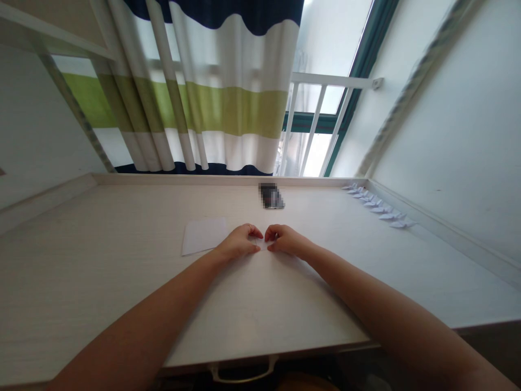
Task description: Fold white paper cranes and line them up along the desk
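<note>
Between my hands, low over the middle of the desk, is a small piece of white paper [263,245]. My left hand [241,240] pinches its left side with thumb and fingers. From the other side my right hand [285,239] grips it in the same way, fingers curled. Most of the paper is covered by the fingertips, so its folds cannot be made out. Beside my left hand a flat white sheet of paper [203,235] lies on the desk, its near right part behind the wrist.
A blurred dark phone-like object [272,196] lies beyond my hands. Several folded white paper pieces [378,207] stand in a row along the right edge of the pale desk [122,260]. A striped curtain [240,108] and window railing [313,119] are behind it.
</note>
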A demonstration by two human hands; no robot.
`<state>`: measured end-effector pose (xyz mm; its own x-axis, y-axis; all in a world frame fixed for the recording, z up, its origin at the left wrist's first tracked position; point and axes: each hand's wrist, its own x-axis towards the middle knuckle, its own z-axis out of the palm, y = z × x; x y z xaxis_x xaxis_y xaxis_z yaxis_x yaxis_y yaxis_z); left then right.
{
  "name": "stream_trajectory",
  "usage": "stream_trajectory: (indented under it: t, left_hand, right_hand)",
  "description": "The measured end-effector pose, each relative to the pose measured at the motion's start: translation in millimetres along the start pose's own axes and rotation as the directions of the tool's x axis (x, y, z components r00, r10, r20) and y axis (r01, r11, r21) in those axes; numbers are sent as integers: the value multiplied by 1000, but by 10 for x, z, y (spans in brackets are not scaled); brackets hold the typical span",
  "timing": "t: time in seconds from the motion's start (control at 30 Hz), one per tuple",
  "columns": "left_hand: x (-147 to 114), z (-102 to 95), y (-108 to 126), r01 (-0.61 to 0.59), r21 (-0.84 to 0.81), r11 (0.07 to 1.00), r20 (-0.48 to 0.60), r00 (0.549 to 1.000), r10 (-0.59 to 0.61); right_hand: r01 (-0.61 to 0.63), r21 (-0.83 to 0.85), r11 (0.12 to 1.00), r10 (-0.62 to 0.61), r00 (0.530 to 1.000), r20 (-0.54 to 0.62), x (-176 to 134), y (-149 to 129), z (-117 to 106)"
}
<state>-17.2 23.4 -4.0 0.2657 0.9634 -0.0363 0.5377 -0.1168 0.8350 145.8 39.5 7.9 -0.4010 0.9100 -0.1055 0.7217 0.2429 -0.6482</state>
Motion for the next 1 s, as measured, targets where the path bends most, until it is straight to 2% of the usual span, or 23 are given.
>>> stream_trajectory:
  t: [0.37, 0.5, 0.6, 0.7, 0.77, 0.9, 1.0]
  left_hand:
    - [-38, -16, 50, 30, -1, 1000, 7, 1000, -30]
    - [-53, -15, 30, 14, -15, 1000, -22, 1000, -14]
    - [-60, -5, -5, -58, -12, 998, -79, 995, 57]
    - [-64, 0, -18, -99, 7, 995, -115, 988, 100]
    - [-65, -1, -17, -99, 19, 995, -106, 989, 101]
    - [-60, 0, -33, -122, 19, 992, -84, 989, 123]
    - [-55, 8, -70, -156, -6, 988, -92, 984, 155]
  right_hand:
    - [-75, 168, 983, 68, 997, 47, -59, 77, -148]
    - [-36, 200, 979, 38, 999, -6, -120, 117, -155]
    - [102, 102, 990, -93, 992, -91, -155, 132, -92]
    - [202, -71, 977, -209, 972, -110, -163, 128, -27]
    - [197, -138, 971, -211, 973, -92, -152, 130, -5]
    - [142, -145, 979, -155, 985, -82, -108, 169, -4]
    - [179, -139, 974, -192, 978, -84, -84, 198, -10]
